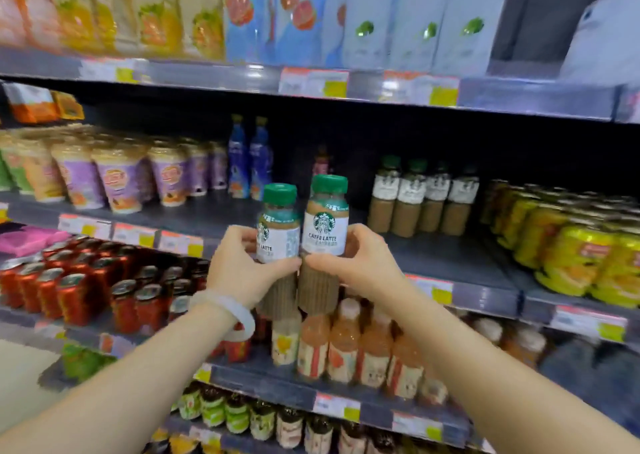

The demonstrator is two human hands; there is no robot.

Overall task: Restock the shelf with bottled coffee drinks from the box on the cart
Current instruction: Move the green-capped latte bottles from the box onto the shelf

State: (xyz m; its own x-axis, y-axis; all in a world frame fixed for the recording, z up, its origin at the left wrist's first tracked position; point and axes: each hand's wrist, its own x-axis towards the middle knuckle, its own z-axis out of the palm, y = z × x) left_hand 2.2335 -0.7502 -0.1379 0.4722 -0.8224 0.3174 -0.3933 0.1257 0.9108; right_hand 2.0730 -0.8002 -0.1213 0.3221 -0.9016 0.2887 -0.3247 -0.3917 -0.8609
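bare shelf [433, 263] gap ahead, latte row [424, 200] right, cups [117, 183] left

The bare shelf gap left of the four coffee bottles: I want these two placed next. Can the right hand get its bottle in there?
Probably yes. The right hand holds its latte bottle just before the open shelf gap; nothing stands between, and the shelved coffee bottles sit to the right.

Right bottle [325, 226] label: "CAFFE LATTE", siren logo. Left bottle [278, 231] label: "LATTE" partly visible.
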